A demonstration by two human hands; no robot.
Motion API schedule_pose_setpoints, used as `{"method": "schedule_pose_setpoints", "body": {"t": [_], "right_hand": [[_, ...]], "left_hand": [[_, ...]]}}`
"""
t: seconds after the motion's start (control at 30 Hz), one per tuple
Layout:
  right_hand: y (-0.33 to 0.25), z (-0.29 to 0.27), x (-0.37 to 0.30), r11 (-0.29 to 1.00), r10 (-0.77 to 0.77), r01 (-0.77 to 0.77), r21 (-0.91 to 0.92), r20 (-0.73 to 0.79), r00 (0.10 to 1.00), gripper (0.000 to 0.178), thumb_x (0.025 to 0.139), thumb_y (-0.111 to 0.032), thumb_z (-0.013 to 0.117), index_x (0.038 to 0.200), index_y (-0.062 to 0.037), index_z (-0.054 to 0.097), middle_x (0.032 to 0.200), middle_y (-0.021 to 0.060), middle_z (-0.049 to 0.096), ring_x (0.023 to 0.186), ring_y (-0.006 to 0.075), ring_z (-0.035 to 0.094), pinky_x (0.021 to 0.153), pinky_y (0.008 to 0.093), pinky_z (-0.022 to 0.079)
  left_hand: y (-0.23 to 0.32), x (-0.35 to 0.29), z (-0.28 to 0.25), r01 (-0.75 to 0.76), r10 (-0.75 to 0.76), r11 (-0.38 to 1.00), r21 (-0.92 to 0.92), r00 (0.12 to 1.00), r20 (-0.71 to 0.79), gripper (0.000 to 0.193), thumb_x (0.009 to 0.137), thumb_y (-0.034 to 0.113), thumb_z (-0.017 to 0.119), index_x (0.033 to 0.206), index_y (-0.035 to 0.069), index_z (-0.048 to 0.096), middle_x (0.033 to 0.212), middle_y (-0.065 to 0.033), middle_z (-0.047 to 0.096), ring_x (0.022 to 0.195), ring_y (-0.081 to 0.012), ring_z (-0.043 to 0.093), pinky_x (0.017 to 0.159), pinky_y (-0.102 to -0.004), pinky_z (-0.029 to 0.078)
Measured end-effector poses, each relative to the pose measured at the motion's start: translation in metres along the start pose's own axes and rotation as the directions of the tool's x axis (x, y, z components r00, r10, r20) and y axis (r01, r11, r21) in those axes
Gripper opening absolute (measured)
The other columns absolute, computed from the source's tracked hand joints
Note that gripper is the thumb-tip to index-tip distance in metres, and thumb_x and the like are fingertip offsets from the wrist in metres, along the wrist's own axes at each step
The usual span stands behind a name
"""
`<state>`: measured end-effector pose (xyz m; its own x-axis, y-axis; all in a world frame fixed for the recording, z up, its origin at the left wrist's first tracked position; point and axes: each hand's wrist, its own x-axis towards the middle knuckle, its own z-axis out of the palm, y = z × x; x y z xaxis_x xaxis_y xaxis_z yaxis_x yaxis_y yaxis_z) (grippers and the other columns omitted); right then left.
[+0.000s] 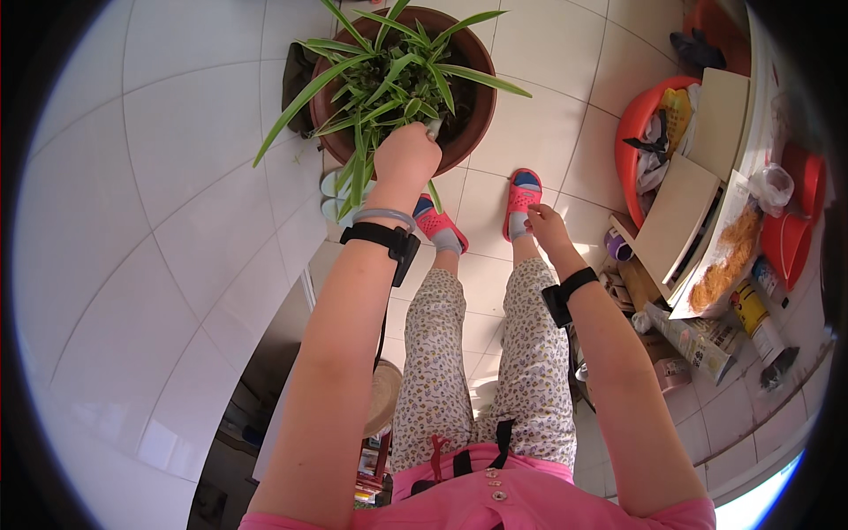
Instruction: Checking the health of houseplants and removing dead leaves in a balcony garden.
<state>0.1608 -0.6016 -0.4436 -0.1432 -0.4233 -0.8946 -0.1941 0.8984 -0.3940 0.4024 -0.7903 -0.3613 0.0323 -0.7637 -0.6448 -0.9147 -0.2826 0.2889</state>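
A spider plant point(406, 79) with long green-and-white striped leaves grows in a round brown pot point(481, 84) on the floor ahead. My left hand point(408, 161) is over the pot's near rim, its fingers closed among the leaves. Something small and pale shows beside its fingers, but I cannot make out what it is. My right hand point(549, 231) hangs above my right foot, to the right of the pot. Its fingers are curled together, and no object shows in them.
White tiled wall point(141, 185) rises at the left. Pale slippers point(334, 196) lie beside the pot. At the right stand a red basin point(629, 141) of bags, an open drawer unit point(680, 208), tubes and a yellow can point(751, 309). My feet wear red clogs point(523, 190).
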Motion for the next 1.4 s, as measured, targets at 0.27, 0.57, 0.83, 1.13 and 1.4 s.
{"method": "schedule_pose_setpoints", "body": {"t": [0.27,0.57,0.83,1.13,1.4], "right_hand": [[-0.001,0.001,-0.003,1.0,0.007,-0.007,0.029,0.006,1.0,0.034,0.089,-0.019,0.053,0.113,0.0035,0.058,0.088,0.0129,0.065,0.075,0.0171,0.063,0.069,0.0287,0.051],[-0.006,-0.001,-0.004,1.0,0.002,-0.002,0.003,0.017,1.0,0.034,0.089,-0.019,0.052,0.114,0.0036,0.057,0.089,0.0131,0.065,0.076,0.017,0.063,0.069,0.0288,0.051],[0.006,-0.007,-0.003,1.0,0.002,-0.002,-0.022,-0.004,1.0,0.033,0.089,-0.02,0.052,0.114,0.0016,0.057,0.09,0.0144,0.066,0.078,0.0183,0.065,0.071,0.0294,0.051],[-0.049,0.014,-0.002,0.926,-0.192,0.178,-0.333,-0.01,0.981,0.031,0.088,-0.023,0.054,0.111,-0.005,0.061,0.092,0.0156,0.066,0.084,0.0254,0.064,0.075,0.0331,0.049],[-0.153,0.042,0.0,0.535,-0.706,0.575,-0.619,0.046,0.706,0.015,0.086,-0.015,0.056,0.097,-0.0071,0.064,0.088,0.0113,0.063,0.083,0.0287,0.061,0.073,0.0374,0.05]], "left_hand": [[0.021,-0.005,0.009,0.016,-0.01,0.993,-0.116,0.999,0.049,0.03,0.087,0.026,0.05,0.104,0.005,0.064,0.097,-0.018,0.065,0.091,-0.0369,0.061,0.08,-0.0434,0.049],[0.004,0.005,0.017,-0.126,0.119,0.99,-0.063,0.987,-0.109,0.027,0.088,0.022,0.053,0.109,0.01,0.064,0.1,-0.0145,0.065,0.092,-0.0345,0.061,0.078,-0.0412,0.049],[-0.038,-0.022,-0.002,-0.075,0.074,0.997,-0.029,0.997,-0.016,0.026,0.087,0.019,0.053,0.108,0.011,0.064,0.098,-0.0139,0.066,0.091,-0.0334,0.062,0.077,-0.0409,0.049],[-0.027,-0.018,0.015,0.003,0.0,0.992,-0.129,1.0,0.027,0.029,0.088,0.026,0.053,0.109,0.008,0.063,0.1,-0.0155,0.065,0.091,-0.0347,0.061,0.079,-0.0404,0.049],[-0.052,-0.026,0.02,0.087,-0.103,0.976,-0.202,0.992,-0.072,0.029,0.087,0.026,0.053,0.106,0.008,0.065,0.094,-0.0182,0.065,0.087,-0.036,0.062,0.076,-0.0409,0.05]]}}
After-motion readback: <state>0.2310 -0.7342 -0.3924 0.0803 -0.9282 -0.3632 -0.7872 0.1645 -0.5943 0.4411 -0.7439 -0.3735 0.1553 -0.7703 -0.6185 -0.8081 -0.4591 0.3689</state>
